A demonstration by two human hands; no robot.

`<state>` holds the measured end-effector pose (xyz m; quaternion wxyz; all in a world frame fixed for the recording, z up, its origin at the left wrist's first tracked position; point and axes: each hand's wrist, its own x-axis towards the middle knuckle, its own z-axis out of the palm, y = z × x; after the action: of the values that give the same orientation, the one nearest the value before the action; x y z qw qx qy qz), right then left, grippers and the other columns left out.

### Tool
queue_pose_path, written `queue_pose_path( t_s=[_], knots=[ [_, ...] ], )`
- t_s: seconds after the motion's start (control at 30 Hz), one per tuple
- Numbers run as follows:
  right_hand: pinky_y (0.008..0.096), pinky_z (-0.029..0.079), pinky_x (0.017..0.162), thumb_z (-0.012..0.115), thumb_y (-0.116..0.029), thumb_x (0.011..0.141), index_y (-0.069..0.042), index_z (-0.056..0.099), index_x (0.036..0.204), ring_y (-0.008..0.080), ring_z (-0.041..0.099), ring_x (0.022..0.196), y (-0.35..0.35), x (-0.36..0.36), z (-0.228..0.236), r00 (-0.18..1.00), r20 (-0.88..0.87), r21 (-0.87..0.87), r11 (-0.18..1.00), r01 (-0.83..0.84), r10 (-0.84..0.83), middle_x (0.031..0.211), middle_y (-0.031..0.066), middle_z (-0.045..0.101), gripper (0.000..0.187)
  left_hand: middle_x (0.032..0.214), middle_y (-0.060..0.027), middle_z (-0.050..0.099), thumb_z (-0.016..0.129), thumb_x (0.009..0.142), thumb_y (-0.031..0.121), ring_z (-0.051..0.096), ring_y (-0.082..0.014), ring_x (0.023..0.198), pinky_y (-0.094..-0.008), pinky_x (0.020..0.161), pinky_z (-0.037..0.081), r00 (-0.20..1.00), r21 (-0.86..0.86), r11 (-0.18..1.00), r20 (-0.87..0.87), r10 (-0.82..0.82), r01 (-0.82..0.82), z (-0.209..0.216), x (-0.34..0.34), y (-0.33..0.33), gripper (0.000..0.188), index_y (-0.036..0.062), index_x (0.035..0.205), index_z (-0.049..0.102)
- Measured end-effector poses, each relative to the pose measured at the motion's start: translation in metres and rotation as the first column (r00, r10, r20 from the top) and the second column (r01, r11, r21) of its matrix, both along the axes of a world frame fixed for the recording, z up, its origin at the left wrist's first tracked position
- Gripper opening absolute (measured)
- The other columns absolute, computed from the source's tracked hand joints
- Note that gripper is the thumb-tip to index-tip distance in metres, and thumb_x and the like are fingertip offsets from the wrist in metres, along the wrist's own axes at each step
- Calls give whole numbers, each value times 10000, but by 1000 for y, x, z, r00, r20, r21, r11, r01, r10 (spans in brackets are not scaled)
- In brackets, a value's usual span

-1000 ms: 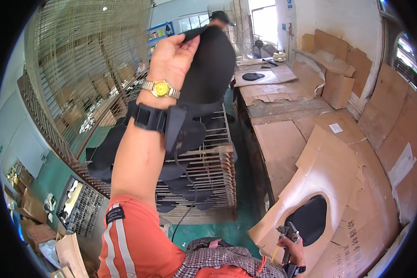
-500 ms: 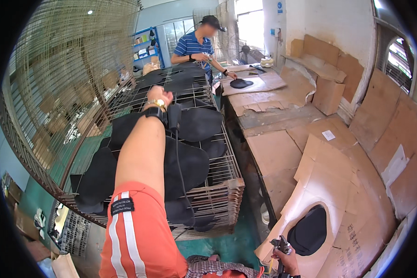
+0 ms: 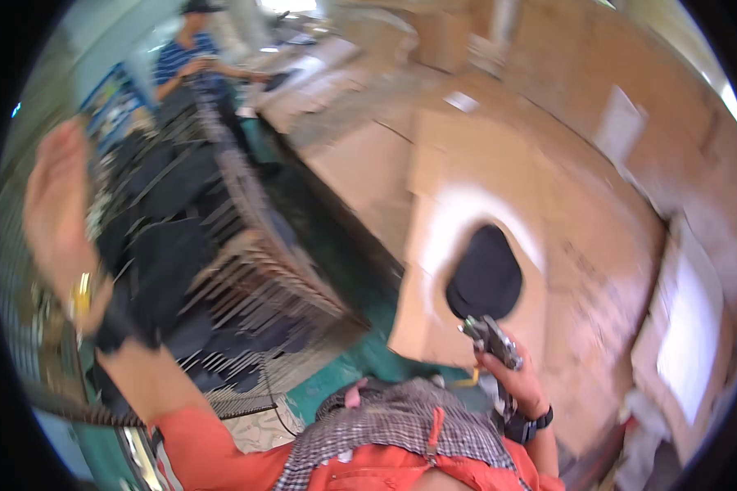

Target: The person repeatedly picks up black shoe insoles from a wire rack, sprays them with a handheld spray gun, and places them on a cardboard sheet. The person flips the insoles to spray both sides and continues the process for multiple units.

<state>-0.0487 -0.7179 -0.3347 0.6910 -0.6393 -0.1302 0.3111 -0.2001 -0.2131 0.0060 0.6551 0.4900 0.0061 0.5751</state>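
Note:
My left hand (image 3: 57, 196), blurred by motion, is raised at the far left beside the rack. Its fingers look stretched out, and nothing shows in it. A gold-coloured watch (image 3: 82, 299) and a black band circle that wrist. Low on the right, my right hand (image 3: 516, 372) is closed around a metal spray gun (image 3: 490, 340). Just beyond the gun's head, a small stack of black rounded flat pieces (image 3: 485, 274) lies on a cardboard sheet (image 3: 442, 176) with a whitish sprayed ring around the stack.
A wire rack (image 3: 282, 303) carrying several black flat pieces (image 3: 168, 254) stands at the left. Cardboard covers the bench (image 3: 598, 327) and the wall behind it. A person in a blue striped shirt (image 3: 188, 57) works at the bench's far end. Green floor (image 3: 336, 368) shows between rack and bench.
My view has turned right and down toward the stack. My left hand has drawn away from above the rack, its fingers now extended. The spray gun stays in my right hand.

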Motion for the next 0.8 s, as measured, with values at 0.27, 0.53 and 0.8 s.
queue_pose_path(
  t_s=[0.27,0.53,0.8],
  knots=[
    [297,525,737,640,-21,855,19,459,1309,135,611,810,-116,-53,41,917,82,-70,916,395,-390,930,64,607,490,872,-138,617,507,912,23,614,-219,778,-344,738,519,932,141,959,-306,-195,247,-184,69,-217,173,-48,1059,563],
    [295,520,701,679,-70,840,37,491,1229,157,629,756,-133,-103,62,831,97,-135,820,556,-547,838,79,625,446,871,-79,667,553,915,33,655,-151,773,-256,716,531,698,-245,854,-496,-517,459,-278,143,-221,149,-10,1046,611],
    [304,511,715,704,-95,816,33,460,1311,168,632,759,-128,-113,67,864,30,-95,859,503,-502,860,85,650,566,825,-56,660,568,904,32,638,-123,721,-233,676,512,602,-377,805,-535,-593,459,-327,156,-230,116,-3,1003,616]
  ],
)
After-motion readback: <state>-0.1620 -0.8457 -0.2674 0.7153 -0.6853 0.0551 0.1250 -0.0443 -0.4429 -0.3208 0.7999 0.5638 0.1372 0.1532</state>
